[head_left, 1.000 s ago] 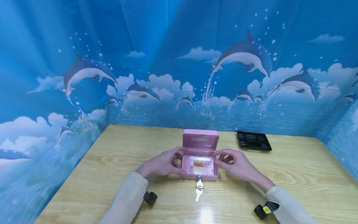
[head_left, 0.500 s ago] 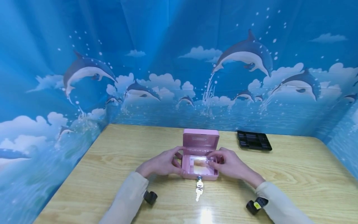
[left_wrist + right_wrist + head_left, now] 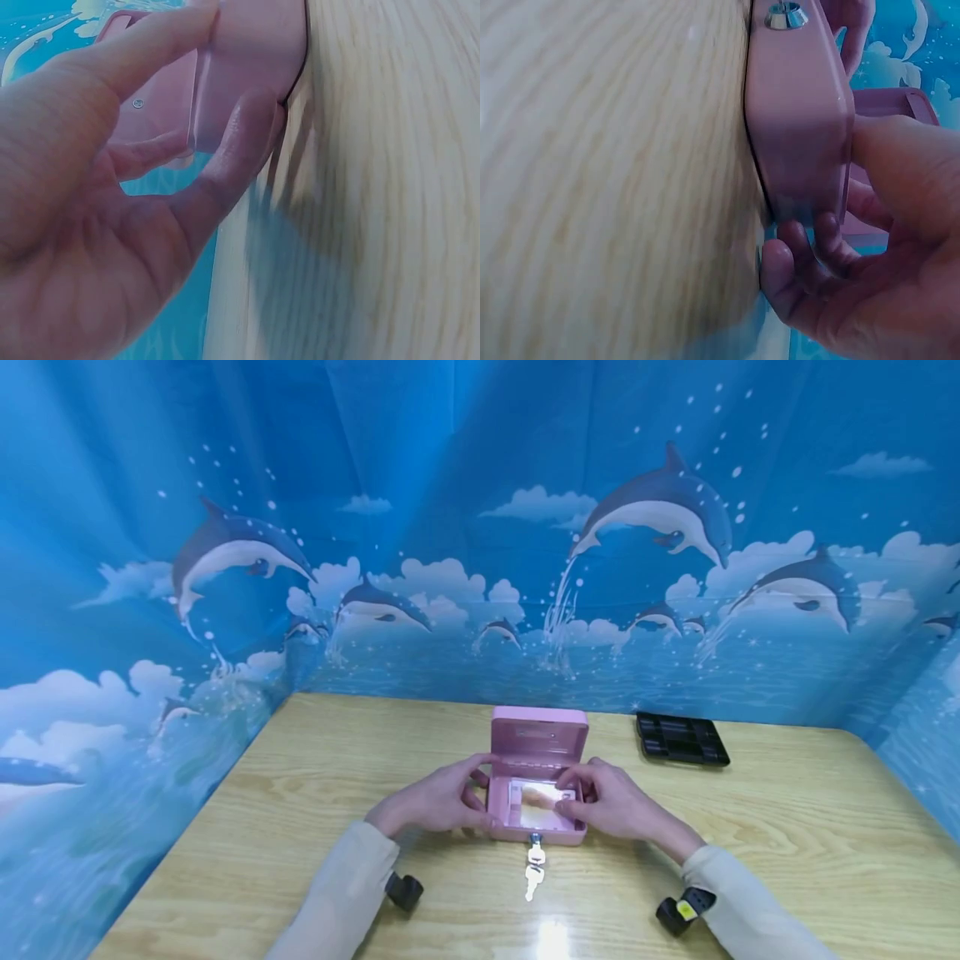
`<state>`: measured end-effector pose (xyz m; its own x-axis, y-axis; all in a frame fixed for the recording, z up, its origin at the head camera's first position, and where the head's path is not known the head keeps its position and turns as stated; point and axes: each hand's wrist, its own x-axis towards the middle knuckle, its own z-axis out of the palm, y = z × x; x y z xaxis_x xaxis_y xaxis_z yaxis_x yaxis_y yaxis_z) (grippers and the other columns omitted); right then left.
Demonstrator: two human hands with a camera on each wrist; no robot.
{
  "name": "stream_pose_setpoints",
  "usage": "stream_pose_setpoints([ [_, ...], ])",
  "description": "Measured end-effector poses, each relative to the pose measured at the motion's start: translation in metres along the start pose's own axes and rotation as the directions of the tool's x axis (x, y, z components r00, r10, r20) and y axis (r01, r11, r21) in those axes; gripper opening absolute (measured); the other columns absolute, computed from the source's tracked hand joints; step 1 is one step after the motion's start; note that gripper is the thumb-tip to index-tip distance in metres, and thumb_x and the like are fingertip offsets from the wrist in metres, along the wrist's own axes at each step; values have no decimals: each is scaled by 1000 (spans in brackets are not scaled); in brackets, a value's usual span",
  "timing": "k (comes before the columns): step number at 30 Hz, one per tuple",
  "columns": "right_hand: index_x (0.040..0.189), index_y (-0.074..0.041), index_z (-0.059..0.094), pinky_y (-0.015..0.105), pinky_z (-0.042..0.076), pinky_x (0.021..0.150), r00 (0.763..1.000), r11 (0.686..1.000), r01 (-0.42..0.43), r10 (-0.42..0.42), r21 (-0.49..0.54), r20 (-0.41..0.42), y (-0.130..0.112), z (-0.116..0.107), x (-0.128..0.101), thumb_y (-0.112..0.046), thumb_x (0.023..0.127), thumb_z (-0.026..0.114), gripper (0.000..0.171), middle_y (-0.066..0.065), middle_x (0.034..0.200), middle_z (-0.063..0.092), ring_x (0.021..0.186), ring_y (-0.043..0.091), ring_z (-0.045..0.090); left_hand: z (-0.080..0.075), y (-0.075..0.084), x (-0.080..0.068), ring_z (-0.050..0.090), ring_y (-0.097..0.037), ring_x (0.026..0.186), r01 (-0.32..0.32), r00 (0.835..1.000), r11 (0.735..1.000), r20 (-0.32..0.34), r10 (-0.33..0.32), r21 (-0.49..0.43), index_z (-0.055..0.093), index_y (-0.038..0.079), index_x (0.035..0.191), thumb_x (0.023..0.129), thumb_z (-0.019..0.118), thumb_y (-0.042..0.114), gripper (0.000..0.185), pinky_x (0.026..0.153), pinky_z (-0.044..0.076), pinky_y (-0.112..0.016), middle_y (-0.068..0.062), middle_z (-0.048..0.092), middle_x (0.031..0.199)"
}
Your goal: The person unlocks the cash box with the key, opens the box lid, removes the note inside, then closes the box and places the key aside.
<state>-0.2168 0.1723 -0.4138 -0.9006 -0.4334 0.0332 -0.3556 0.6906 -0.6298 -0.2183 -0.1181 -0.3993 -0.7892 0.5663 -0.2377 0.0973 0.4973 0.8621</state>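
A small pink box [image 3: 536, 837] stands open on the wooden table [image 3: 787, 827], its lid [image 3: 538, 737] upright. A banknote [image 3: 534, 806] lies inside. A key sits in the front lock [image 3: 784, 15], and a second key [image 3: 534, 870] hangs from it onto the table. My left hand [image 3: 438, 797] grips the box's left side, fingers [image 3: 232, 150] curled round its corner. My right hand [image 3: 611, 806] grips the right wall. Its thumb [image 3: 900, 150] lies over the rim above the note's right end, and its fingers [image 3: 795, 255] curl against the outside.
A black compartment tray [image 3: 681, 738] lies at the back right of the table. Blue dolphin-print cloth [image 3: 225, 552] walls the table at the back and on both sides. Bare wood stretches left and right of the box.
My right hand moved left from beside the box onto its right rim, now covering the note's printed "20". The left hand and the box stayed put.
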Motion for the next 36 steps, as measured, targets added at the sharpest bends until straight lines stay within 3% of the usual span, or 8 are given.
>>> stream_pose_setpoints([
  [6,102,-19,70,24,47,65,998,1000,-31,31,7,-63,-6,4,-3,-19,83,83,23,4,92,52,79,16,49,3,2,0,70,-20,104,-1,1000,1000,-17,1,3,27,15,161,84,84,14,96,80,63,-32,-19,49,149],
  [16,90,-26,68,22,54,69,970,991,131,-131,-17,-206,-6,4,-13,-9,82,82,23,-4,100,65,91,17,61,5,-1,-1,67,-20,111,-9,997,999,-77,11,32,30,11,160,80,87,15,98,88,61,-29,-19,42,153],
  [21,92,-25,69,24,59,71,968,982,185,-173,49,-181,-5,4,-15,-5,83,80,24,-1,108,73,94,15,66,7,-2,-2,66,-24,117,-25,995,1000,-95,24,-15,31,10,160,79,87,11,99,94,60,-33,-21,41,152],
  [28,101,-19,70,24,58,60,988,974,146,-135,171,-74,-6,1,-16,-8,89,74,16,1,92,73,75,10,65,9,-4,-2,64,-27,120,-34,993,996,-116,25,-80,33,10,159,77,87,10,98,98,59,-36,-19,42,144],
  [31,102,-18,72,25,59,60,991,970,114,-98,215,-87,-7,1,-16,-8,90,74,15,1,88,73,74,12,65,9,-5,-2,64,-27,120,-31,993,995,-121,19,-93,34,11,159,77,88,10,98,99,59,-37,-18,43,142],
  [36,103,-19,74,28,61,63,986,951,14,37,310,-160,-8,0,-15,-9,89,76,17,2,93,75,79,17,69,9,-5,-2,64,-26,120,-26,992,996,-127,14,-88,36,12,158,76,88,11,98,101,58,-39,-17,44,143],
])
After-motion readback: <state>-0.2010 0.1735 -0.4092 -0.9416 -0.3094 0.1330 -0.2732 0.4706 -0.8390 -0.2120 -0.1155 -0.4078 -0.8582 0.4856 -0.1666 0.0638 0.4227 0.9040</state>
